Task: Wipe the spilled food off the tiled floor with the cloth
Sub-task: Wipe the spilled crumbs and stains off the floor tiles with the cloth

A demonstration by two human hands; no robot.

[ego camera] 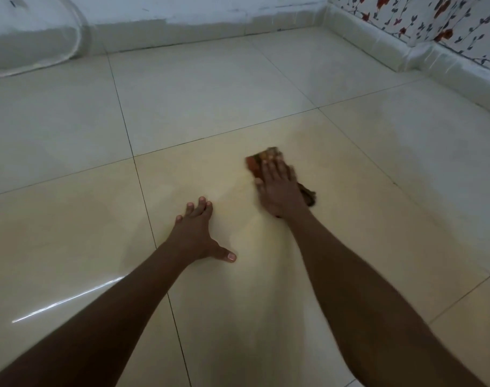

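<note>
A brown and orange cloth lies on the cream tiled floor, pressed flat under my right hand. Its front edge shows past my fingertips and a dark corner sticks out to the right of my wrist. My left hand rests flat on the tile to the left of the cloth, fingers spread, holding nothing. A faint yellowish smear covers the tile between and below my hands. No solid food pieces are visible.
A white wall with a skirting runs along the far edge. A skirting under floral wallpaper closes the right side. A white rounded object sits on the floor at the far left.
</note>
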